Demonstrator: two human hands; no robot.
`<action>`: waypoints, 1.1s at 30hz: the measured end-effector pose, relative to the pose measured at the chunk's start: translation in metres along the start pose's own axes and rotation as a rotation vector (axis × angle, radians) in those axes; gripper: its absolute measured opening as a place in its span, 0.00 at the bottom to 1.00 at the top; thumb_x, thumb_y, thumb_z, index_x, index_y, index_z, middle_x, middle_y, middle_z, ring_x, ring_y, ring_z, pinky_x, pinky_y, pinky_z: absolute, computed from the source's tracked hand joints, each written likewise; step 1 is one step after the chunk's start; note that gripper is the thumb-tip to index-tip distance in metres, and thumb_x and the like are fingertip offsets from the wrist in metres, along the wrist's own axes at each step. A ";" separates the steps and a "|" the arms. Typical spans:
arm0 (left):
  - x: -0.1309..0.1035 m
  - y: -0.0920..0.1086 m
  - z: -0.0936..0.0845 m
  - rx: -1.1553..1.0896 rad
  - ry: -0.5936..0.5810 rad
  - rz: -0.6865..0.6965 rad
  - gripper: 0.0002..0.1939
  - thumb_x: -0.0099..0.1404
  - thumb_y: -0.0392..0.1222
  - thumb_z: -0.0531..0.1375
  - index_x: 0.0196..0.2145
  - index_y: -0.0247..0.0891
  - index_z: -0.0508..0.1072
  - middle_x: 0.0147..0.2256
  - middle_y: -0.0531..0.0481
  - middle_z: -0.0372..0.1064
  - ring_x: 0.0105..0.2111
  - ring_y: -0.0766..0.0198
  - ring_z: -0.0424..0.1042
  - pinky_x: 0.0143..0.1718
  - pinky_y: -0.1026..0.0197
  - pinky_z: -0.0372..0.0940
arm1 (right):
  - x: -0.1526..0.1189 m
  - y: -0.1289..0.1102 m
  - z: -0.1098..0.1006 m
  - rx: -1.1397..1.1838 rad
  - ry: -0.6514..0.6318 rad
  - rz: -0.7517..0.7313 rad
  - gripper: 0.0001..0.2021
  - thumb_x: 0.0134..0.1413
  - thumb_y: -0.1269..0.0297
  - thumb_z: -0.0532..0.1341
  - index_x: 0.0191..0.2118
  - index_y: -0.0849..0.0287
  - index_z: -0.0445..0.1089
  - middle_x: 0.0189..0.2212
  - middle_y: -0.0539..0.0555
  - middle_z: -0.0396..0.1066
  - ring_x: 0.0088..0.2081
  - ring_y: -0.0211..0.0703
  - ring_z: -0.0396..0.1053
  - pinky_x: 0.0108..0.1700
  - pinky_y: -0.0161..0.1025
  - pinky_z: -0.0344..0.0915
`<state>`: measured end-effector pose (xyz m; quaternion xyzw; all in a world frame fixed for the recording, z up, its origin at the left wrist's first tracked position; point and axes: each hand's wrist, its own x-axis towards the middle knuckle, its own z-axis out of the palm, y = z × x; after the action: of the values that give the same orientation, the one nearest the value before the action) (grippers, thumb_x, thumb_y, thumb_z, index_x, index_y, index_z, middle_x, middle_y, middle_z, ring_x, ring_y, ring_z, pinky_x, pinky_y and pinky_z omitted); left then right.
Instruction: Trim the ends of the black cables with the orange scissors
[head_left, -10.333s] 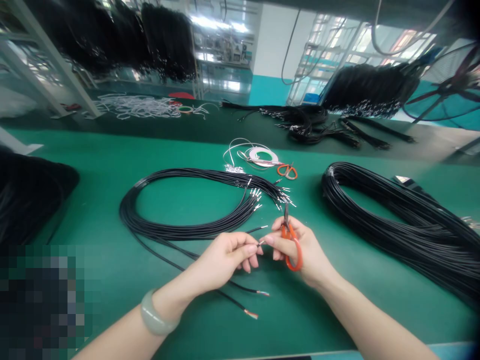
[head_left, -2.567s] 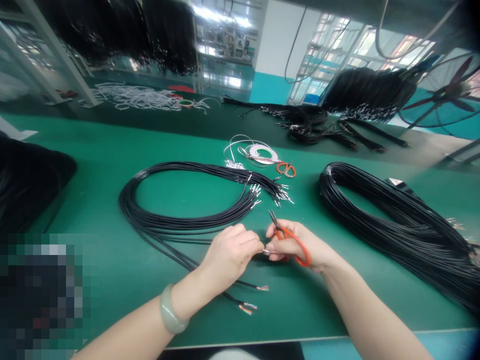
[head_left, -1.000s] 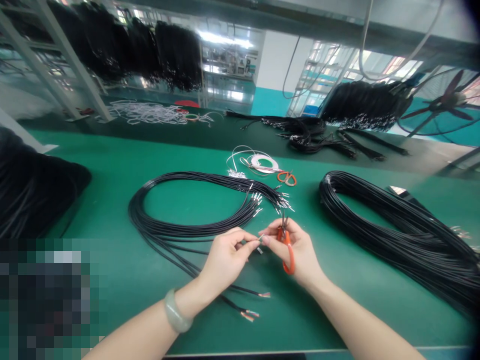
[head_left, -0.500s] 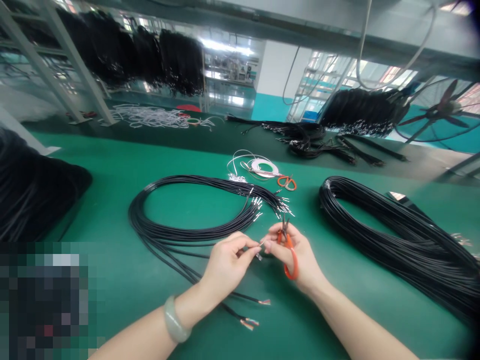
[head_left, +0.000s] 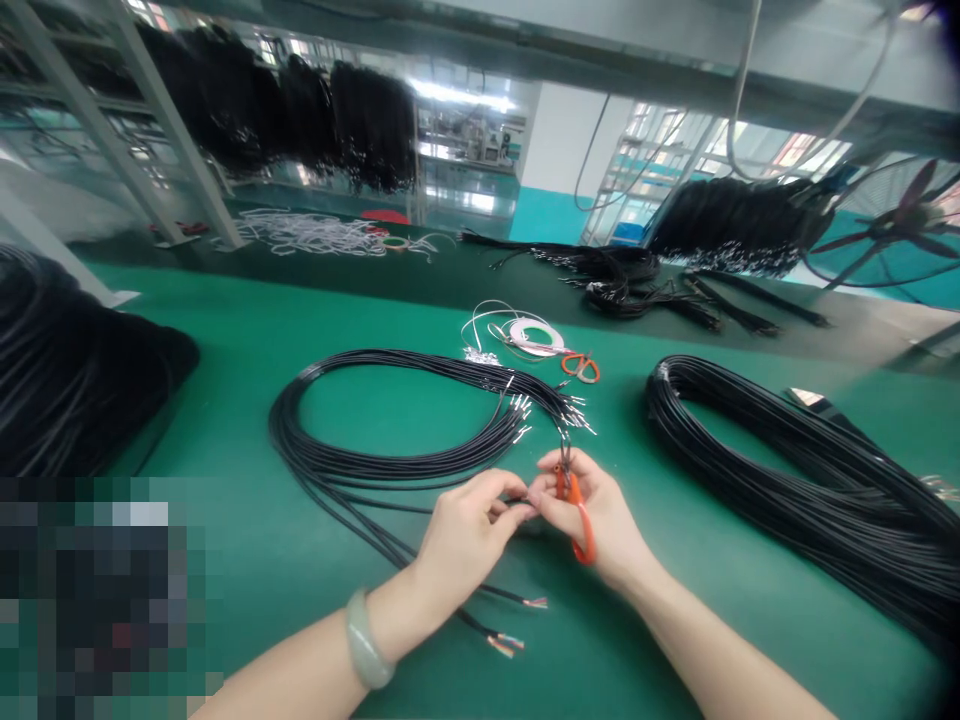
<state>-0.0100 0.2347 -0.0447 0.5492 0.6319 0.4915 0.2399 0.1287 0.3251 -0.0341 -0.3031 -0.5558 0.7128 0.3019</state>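
My left hand (head_left: 466, 528) is closed in a pinch on the end of a black cable (head_left: 517, 502). My right hand (head_left: 611, 520) keeps orange-handled scissors (head_left: 583, 538) hooked in the palm, blades pointing away from me. Its thumb and forefinger meet the left fingertips at the cable end, and what lies between them is mostly hidden. Just beyond is a loop of black cables (head_left: 390, 463) with white-tipped ends. Under my left wrist, two cable ends with stripped coloured wires (head_left: 504, 643) stick out to the right.
A second pair of orange scissors (head_left: 581, 368) lies by a white coil (head_left: 536, 337). A large black cable bundle (head_left: 750, 480) rests at right, another pile (head_left: 82, 370) at left. White strips (head_left: 315, 232) and more cables (head_left: 622, 270) lie at the back of the green table (head_left: 247, 310).
My fingertips have drawn together over the cable end, covering the thin wire that showed between them. The scissors stay in my right hand. The whole view has shifted slightly.
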 end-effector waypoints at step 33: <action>0.009 -0.001 -0.016 -0.060 -0.014 0.239 0.08 0.67 0.31 0.57 0.38 0.40 0.74 0.38 0.52 0.76 0.39 0.65 0.76 0.44 0.64 0.69 | -0.002 -0.008 -0.006 0.074 0.026 0.063 0.16 0.48 0.60 0.70 0.40 0.56 0.64 0.24 0.47 0.72 0.26 0.37 0.68 0.31 0.35 0.62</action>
<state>-0.0266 0.2375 -0.0373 0.6165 0.5452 0.5315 0.2002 0.1353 0.3289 -0.0274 -0.3184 -0.5154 0.7379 0.2975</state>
